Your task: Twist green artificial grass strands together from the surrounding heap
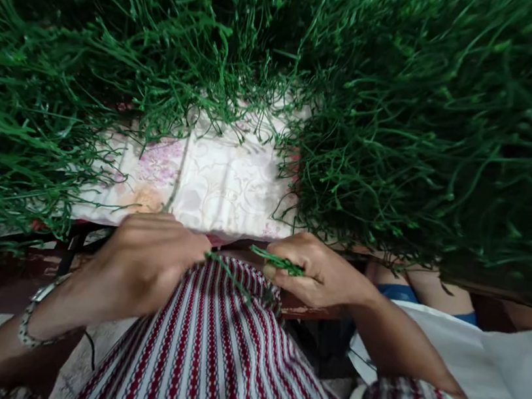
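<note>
My right hand point(308, 268) is closed around a small bunch of thin green stems point(286, 266), whose ends stick out past the thumb and fingers. To its left, my left hand point(154, 256) is closed and slightly blurred, with the back of the hand toward me. A single green stem point(230, 272) runs from its fingertips, hanging over my lap toward the right. Both hands are just off the near edge of the table, apart from each other. A large heap of the same long, thin stems point(428, 136) lies beyond them.
A pale flowered cloth point(230, 174) covers the table, showing between the left and right parts of the heap. Stems hang over the front edge at left. At right, close to my arm, sits another person in white clothing point(514, 366).
</note>
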A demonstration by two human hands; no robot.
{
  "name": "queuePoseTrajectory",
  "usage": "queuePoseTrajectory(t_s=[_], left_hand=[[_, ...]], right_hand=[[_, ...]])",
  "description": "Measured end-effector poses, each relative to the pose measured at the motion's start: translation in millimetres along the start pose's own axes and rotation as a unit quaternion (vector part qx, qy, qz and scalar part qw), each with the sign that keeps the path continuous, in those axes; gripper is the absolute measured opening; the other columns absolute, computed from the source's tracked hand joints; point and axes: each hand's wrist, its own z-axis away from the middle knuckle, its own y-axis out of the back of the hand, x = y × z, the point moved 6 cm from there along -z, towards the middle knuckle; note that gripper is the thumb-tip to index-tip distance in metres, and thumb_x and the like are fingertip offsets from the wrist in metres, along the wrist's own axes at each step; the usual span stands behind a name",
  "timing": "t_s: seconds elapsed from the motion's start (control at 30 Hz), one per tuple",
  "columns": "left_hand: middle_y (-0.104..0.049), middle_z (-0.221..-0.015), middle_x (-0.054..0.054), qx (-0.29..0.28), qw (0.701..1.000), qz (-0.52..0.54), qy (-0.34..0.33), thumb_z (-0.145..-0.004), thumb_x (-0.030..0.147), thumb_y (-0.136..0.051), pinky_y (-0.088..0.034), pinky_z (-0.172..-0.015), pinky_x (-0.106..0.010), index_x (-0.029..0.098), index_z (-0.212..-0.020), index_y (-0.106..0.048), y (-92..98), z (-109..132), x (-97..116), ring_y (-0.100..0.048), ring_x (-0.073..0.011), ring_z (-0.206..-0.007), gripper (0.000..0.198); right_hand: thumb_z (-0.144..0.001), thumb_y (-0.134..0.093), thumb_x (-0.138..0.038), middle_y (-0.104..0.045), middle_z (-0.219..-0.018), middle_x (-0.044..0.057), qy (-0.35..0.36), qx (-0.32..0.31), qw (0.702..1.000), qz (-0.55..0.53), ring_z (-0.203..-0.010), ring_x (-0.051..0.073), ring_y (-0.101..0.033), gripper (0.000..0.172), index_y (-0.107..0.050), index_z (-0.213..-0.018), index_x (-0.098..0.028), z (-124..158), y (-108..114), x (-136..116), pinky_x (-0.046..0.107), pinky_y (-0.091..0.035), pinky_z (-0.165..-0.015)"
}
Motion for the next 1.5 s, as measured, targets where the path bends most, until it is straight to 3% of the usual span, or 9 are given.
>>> queuePoseTrajectory(t_s=[0.13, 0.43, 0.73, 0.83, 1.0, 1.07, 1.13, 1.27, 1.5], left_hand=[[-0.070, -0.066, 0.003, 0.046, 0.996, -0.015, 0.074, -0.080, 0.020, -0.056, -0.045, -0.054, -0.019, 0.019, -0.076, -0.067, -12.0, -12, -15, -0.062, -0.0106, -0.056, 0.012], [-0.064, -0.055, 0.001, 0.006, 0.985, 0.011, 0.174, -0.080, 0.026, -0.050, -0.037, -0.048, -0.018, 0.015, -0.072, -0.068, -32.0, -8, -33, -0.056, -0.0104, -0.051, 0.023], [-0.072, -0.072, -0.001, -0.011, 0.992, 0.001, 0.129, -0.084, 0.028, -0.047, -0.046, -0.058, -0.018, 0.016, -0.077, -0.068, -39.2, -3, -33, -0.066, -0.0135, -0.064, 0.026], [-0.074, -0.080, -0.002, 0.008, 0.994, 0.003, 0.113, -0.084, 0.034, -0.050, -0.050, -0.059, -0.015, 0.017, -0.081, -0.068, -40.5, 1, -46, -0.069, -0.0153, -0.071, 0.025], [-0.075, -0.081, 0.001, 0.005, 0.998, 0.021, 0.062, -0.081, 0.040, -0.054, -0.053, -0.063, -0.012, 0.021, -0.082, -0.071, -45.9, 2, -60, -0.071, -0.0153, -0.073, 0.025], [-0.075, -0.084, 0.001, 0.006, 0.997, 0.029, 0.065, -0.081, 0.041, -0.054, -0.053, -0.066, -0.012, 0.022, -0.084, -0.071, -47.2, 1, -62, -0.071, -0.0152, -0.075, 0.025], [-0.075, -0.086, 0.001, 0.007, 0.997, 0.037, 0.068, -0.080, 0.041, -0.055, -0.054, -0.068, -0.012, 0.022, -0.084, -0.072, -48.5, 1, -61, -0.071, -0.0154, -0.076, 0.026], [-0.075, -0.084, 0.000, -0.006, 0.996, 0.048, 0.077, -0.080, 0.042, -0.054, -0.054, -0.068, -0.014, 0.022, -0.084, -0.073, -52.1, 1, -60, -0.071, -0.0167, -0.077, 0.028], [-0.075, -0.083, 0.000, 0.008, 0.994, 0.065, 0.090, -0.079, 0.041, -0.056, -0.056, -0.066, -0.017, 0.022, -0.083, -0.073, -45.0, 0, -50, -0.071, -0.0189, -0.076, 0.025]], right_hand=[[-0.089, -0.044, -0.038, -0.030, -0.051, -0.006, -0.059, 0.057, 0.991, -0.102, -0.046, 0.005, -0.029, 0.039, -0.042, -0.058, -0.015, -12, -5, 16, 0.019, -0.021, -0.045], [-0.088, -0.046, -0.042, -0.039, -0.055, -0.004, -0.075, 0.176, 0.966, -0.173, -0.049, 0.005, -0.036, 0.037, -0.054, -0.069, -0.012, -15, 3, 16, 0.018, -0.029, -0.047], [-0.090, -0.044, -0.026, -0.059, -0.068, 0.003, 0.024, 0.263, 0.957, 0.118, -0.062, 0.010, -0.053, 0.022, -0.060, -0.081, -0.013, 9, 37, -34, 0.022, -0.041, -0.059], [-0.086, -0.049, -0.023, -0.064, -0.073, 0.004, 0.044, 0.397, 0.868, 0.296, -0.060, 0.012, -0.053, 0.014, -0.061, -0.087, -0.017, 43, 81, -78, 0.027, -0.043, -0.062], [-0.085, -0.053, -0.032, -0.064, -0.088, 0.006, -0.040, 0.577, 0.528, 0.622, -0.076, 0.018, -0.056, 0.023, -0.061, -0.102, -0.020, 93, 156, -132, 0.035, -0.044, -0.078], [-0.084, -0.050, -0.046, -0.062, -0.102, 0.010, -0.153, 0.537, 0.466, 0.686, -0.098, 0.029, -0.053, 0.043, -0.055, -0.118, -0.020, 91, 186, -120, 0.048, -0.037, -0.088], [-0.080, -0.048, -0.059, -0.052, -0.122, 0.017, -0.253, 0.442, 0.515, 0.689, -0.116, 0.037, -0.042, 0.072, -0.038, -0.135, -0.014, 81, 210, -90, 0.055, -0.029, -0.095], [-0.085, -0.036, -0.061, -0.038, -0.139, 0.018, -0.309, 0.333, 0.602, 0.657, -0.132, 0.036, -0.025, 0.073, -0.027, -0.140, -0.014, 68, 217, -55, 0.057, -0.015, -0.103], [-0.086, -0.045, -0.053, -0.039, -0.139, 0.016, -0.235, 0.332, 0.644, 0.648, -0.131, 0.032, -0.033, 0.067, -0.030, -0.139, -0.015, 70, 195, -89, 0.056, -0.015, -0.107]])
